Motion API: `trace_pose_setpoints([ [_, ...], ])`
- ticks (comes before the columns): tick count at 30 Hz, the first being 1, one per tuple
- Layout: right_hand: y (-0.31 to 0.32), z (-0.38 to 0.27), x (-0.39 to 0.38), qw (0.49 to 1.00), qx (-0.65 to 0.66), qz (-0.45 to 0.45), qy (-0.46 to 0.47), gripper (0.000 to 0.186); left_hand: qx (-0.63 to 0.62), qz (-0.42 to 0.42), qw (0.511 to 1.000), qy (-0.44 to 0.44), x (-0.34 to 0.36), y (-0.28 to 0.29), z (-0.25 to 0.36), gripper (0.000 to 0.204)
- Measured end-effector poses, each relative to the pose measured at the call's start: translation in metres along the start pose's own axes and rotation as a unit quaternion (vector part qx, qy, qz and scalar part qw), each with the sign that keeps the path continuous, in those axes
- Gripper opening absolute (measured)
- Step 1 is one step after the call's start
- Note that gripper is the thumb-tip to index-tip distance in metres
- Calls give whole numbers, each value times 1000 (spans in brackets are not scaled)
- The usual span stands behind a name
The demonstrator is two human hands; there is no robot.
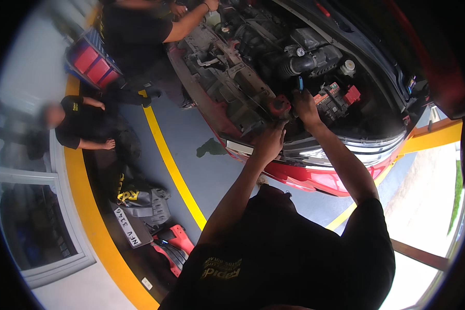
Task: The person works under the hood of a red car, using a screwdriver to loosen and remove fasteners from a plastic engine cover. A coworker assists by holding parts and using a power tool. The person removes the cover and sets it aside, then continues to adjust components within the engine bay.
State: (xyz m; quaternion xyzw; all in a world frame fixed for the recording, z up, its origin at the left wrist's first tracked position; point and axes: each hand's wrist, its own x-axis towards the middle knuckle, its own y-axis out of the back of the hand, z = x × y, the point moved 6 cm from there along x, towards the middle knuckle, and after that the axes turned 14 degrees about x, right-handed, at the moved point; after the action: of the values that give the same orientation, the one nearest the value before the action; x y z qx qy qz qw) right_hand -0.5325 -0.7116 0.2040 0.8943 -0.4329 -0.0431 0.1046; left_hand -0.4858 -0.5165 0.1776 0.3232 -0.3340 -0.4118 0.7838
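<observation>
Overhead: two hands in one engine bay (253, 67); left hand (270, 142) grips red part (280, 106), right hand (305, 106) pinches blue-handled tool (300, 82).

Well to the left of the hands, a seated person in a black shirt (80, 124) rests on the floor by a yellow painted line (173, 168). Below them, near the person's left elbow, lie a detached number plate (126, 227) and a red-and-black power tool (173, 243). Far up-left stands a red and blue crate (93, 59).

Black short-sleeved shirt, yellow printed chest logo, bare forearms, no gloves
</observation>
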Motion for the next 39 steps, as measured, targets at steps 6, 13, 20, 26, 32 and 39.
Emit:
trace_pose_setpoints([
  [6, -16, -47, -26, 894, -151, -373, 199, 30, 105, -94, 990, -19, 38, -43, -4, 23],
  [13, -21, -16, 43, 846, 416, -109, -314, 12, 157, -47, 985, 54, 48, -45, 2, 20],
  [20, -31, -21, 44, 979, 179, -99, -8, 21, 163, -13, 986, 28, 44, -41, 3, 25],
  [26, -77, -40, 11, 878, -82, -413, 229, 30, 183, -117, 975, 42, 41, -57, -11, 31],
  [32, -14, -3, 47, 941, 274, 68, -186, 31, 160, -30, 987, 5, 46, -43, -5, 33],
  [39, -60, -43, 19, 951, -31, -300, 72, 28, 189, -76, 978, 46, 41, -58, -14, 37],
])
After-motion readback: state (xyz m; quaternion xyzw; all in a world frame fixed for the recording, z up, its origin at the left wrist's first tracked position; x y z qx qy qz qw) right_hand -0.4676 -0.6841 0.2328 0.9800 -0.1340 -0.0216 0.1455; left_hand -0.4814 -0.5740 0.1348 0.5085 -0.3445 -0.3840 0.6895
